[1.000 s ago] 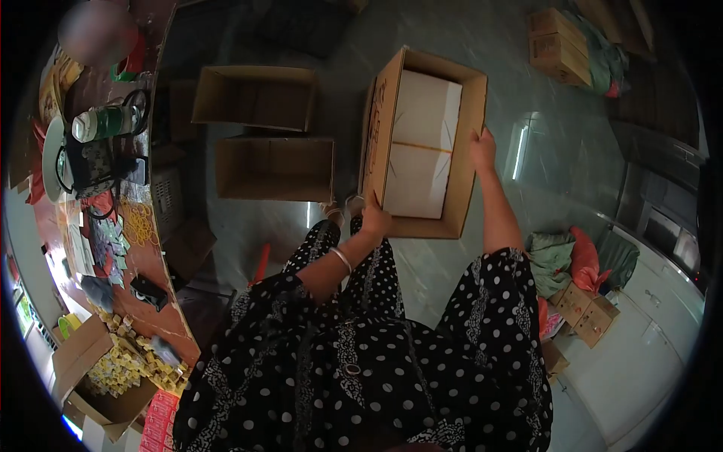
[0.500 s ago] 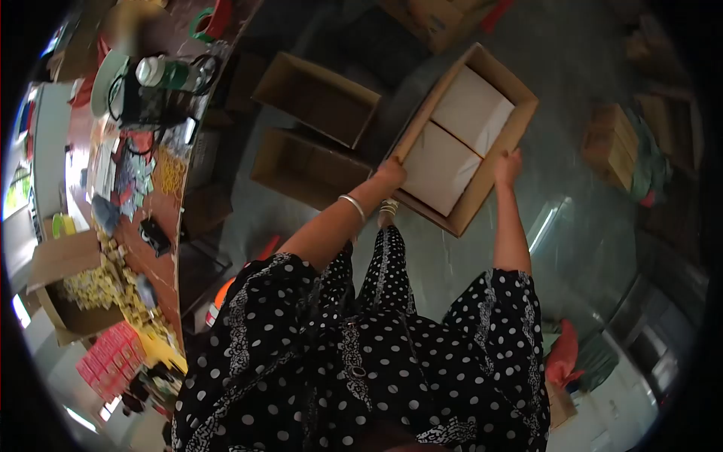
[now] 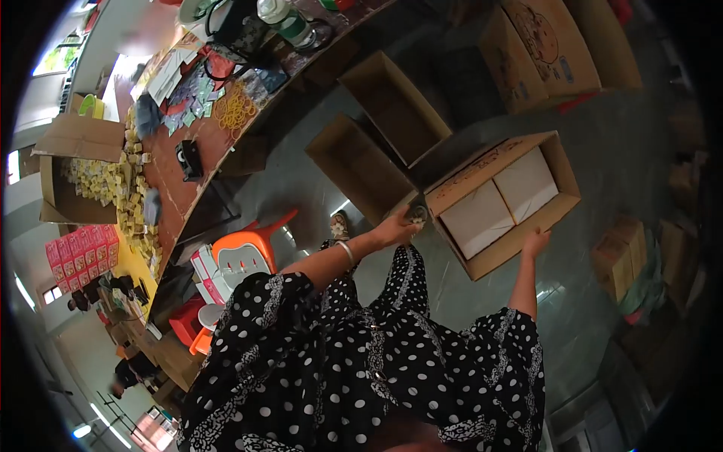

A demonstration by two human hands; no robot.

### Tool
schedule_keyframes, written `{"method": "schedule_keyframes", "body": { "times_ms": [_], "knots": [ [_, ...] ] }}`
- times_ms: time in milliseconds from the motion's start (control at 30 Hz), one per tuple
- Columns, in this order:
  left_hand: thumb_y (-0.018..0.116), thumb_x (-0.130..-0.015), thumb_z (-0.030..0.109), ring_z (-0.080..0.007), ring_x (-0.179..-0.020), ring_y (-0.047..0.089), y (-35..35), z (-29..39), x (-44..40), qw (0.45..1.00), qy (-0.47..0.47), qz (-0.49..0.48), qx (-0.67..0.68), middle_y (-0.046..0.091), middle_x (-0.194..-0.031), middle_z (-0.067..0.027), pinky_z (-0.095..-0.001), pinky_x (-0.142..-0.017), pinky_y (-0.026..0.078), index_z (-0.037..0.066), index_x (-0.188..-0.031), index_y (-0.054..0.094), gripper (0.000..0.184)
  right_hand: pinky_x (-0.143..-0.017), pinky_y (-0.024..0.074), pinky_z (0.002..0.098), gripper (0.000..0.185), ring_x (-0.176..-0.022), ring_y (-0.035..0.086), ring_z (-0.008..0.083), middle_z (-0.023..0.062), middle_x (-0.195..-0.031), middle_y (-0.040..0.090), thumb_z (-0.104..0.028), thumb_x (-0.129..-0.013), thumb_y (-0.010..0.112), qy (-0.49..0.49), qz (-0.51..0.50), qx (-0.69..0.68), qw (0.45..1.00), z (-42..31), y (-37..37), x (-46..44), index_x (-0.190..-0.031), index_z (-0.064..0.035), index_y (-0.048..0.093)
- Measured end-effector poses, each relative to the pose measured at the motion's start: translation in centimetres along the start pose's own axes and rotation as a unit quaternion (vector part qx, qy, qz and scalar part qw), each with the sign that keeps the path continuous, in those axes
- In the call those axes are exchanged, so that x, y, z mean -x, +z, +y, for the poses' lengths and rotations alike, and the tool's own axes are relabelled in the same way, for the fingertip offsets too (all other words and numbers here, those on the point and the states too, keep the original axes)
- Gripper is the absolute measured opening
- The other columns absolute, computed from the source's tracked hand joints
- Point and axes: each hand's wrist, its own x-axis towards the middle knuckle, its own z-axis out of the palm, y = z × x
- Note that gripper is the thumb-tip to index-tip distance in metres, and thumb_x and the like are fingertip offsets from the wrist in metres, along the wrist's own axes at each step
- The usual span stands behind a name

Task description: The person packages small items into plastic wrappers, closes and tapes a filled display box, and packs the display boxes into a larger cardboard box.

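A cardboard box [image 3: 520, 245] with two white-topped packs [image 3: 482, 218] side by side in it is in front of me, tilted in view. My right hand [image 3: 535, 242] grips its near right wall, fingers closed on the edge. My left hand [image 3: 397, 228], below a bangle on the wrist, is just left of the box's near left corner, apart from it. Its fingers look partly spread, with nothing visible in them. Close to that hand are an open cardboard box [image 3: 354, 162] and, behind it, a second open box [image 3: 399, 105], both standing on the floor.
At left is a long red-brown table [image 3: 169, 177] with yellow rubber bands [image 3: 235, 107], small packets and a bottle [image 3: 286, 22]. A carton spills small yellow pieces [image 3: 98, 181]. An orange chair [image 3: 248, 245] stands below. Larger cartons [image 3: 538, 56] are at the back, more at right [image 3: 621, 256].
My view has turned. My left hand has come off the box's left wall and moved nearer me. My right hand still grips the box, which now sits lower and further right in view.
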Motion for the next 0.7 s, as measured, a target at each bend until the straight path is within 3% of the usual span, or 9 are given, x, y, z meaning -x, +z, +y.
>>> {"method": "schedule_keyframes", "body": {
  "times_ms": [33, 100, 200, 300, 400, 500, 567, 667, 700],
  "knots": [
    [0.068, -0.092, 0.034, -0.0317, -0.118, 0.063, -2.6, -0.4, 2.0, 0.999, -0.032, -0.028, 0.024, 0.065, -0.124, -0.0247, -0.0379, -0.103, 0.046, -0.005, -0.149, 0.034, 0.077, -0.104, 0.0409, 0.0481, 0.054, -0.122, 0.052, 0.0504, 0.0411, -0.129, 0.052, -0.017, -0.093, 0.055, 0.001, -0.004, 0.022, 1.000, 0.8, -0.3, -0.3, -0.129, 0.0218, 0.044],
    [0.067, -0.093, 0.037, -0.0315, -0.116, 0.064, -7.5, -6.8, 3.9, 0.994, -0.028, 0.019, -0.106, 0.067, -0.123, -0.0239, -0.0386, -0.100, 0.048, -0.007, -0.142, 0.045, 0.069, -0.104, 0.0416, 0.0485, 0.064, -0.121, 0.053, 0.0498, 0.0394, -0.130, 0.052, -0.030, -0.095, 0.060, 0.015, 0.002, 0.057, 0.998, 2.7, -0.2, -0.6, -0.131, 0.0203, 0.044],
    [0.064, -0.093, 0.037, -0.0372, -0.110, 0.065, -15.5, -15.1, 9.1, 0.977, -0.044, 0.062, -0.198, 0.068, -0.117, -0.0246, -0.0433, -0.094, 0.051, -0.004, -0.128, 0.058, 0.055, -0.101, 0.0457, 0.0473, 0.073, -0.116, 0.056, 0.0462, 0.0359, -0.131, 0.053, -0.045, -0.095, 0.063, -0.020, -0.038, 0.015, 0.999, 3.5, -2.6, 0.1, -0.134, 0.0146, 0.047],
    [0.064, -0.093, 0.038, -0.0345, -0.103, 0.068, -23.6, -17.3, 16.8, 0.962, -0.117, 0.113, -0.218, 0.070, -0.111, -0.0217, -0.0403, -0.091, 0.052, -0.002, -0.118, 0.065, 0.047, -0.089, 0.0520, 0.0430, 0.051, -0.106, 0.064, 0.0366, 0.0242, -0.119, 0.065, -0.037, -0.099, 0.059, 0.014, 0.086, 0.072, 0.994, -2.7, -7.0, 4.1, -0.131, 0.0018, 0.056],
    [0.066, -0.091, 0.035, -0.0398, -0.103, 0.067, -32.1, -24.9, 21.6, 0.934, -0.119, 0.257, -0.217, 0.069, -0.110, -0.0243, -0.0446, -0.092, 0.052, -0.004, -0.117, 0.065, 0.046, -0.085, 0.0531, 0.0414, 0.039, -0.099, 0.066, 0.0319, 0.0181, -0.110, 0.069, -0.029, -0.101, 0.057, -0.081, 0.107, 0.074, 0.988, -9.9, -8.9, 8.9, -0.128, -0.0008, 0.059],
    [0.067, -0.088, 0.025, -0.0446, -0.107, 0.062, -40.8, -26.6, 25.2, 0.887, -0.178, 0.357, -0.233, 0.066, -0.112, -0.0282, -0.0494, -0.096, 0.050, -0.003, -0.118, 0.061, 0.042, -0.083, 0.0531, 0.0356, 0.028, -0.093, 0.067, 0.0240, 0.0127, -0.104, 0.069, -0.022, -0.102, 0.055, -0.149, -0.078, 0.022, 0.985, -20.0, -7.4, 16.2, -0.117, 0.0002, 0.063],
    [0.070, -0.085, 0.020, -0.0459, -0.114, 0.058, -46.6, -27.7, 27.2, 0.843, -0.098, 0.426, -0.313, 0.060, -0.121, -0.0295, -0.0493, -0.098, 0.049, -0.004, -0.127, 0.053, 0.051, -0.080, 0.0527, 0.0299, 0.024, -0.090, 0.066, 0.0158, 0.0068, -0.098, 0.068, -0.020, -0.102, 0.055, -0.134, -0.200, -0.032, 0.970, -21.8, -2.3, 19.4, -0.112, -0.0010, 0.064],
    [0.072, -0.082, 0.011, -0.0451, -0.130, 0.045, -54.5, -27.2, 28.8, 0.800, -0.022, 0.454, -0.392, 0.045, -0.141, -0.0255, -0.0489, -0.106, 0.043, -0.001, -0.136, 0.045, 0.061, -0.079, 0.0527, 0.0304, 0.026, -0.090, 0.065, 0.0171, 0.0076, -0.102, 0.068, -0.020, -0.098, 0.061, -0.121, -0.393, 0.033, 0.911, -28.8, 6.9, 27.3, -0.115, -0.0005, 0.065],
    [0.072, -0.081, 0.011, -0.0449, -0.135, 0.041, -56.6, -26.3, 29.0, 0.792, 0.019, 0.452, -0.409, 0.041, -0.146, -0.0248, -0.0489, -0.109, 0.041, 0.000, -0.140, 0.043, 0.067, -0.080, 0.0530, 0.0321, 0.025, -0.089, 0.067, 0.0202, 0.0107, -0.102, 0.070, -0.017, -0.096, 0.061, -0.221, -0.437, 0.074, 0.869, -32.5, 9.2, 30.5, -0.114, -0.0011, 0.066]
  ]
}}
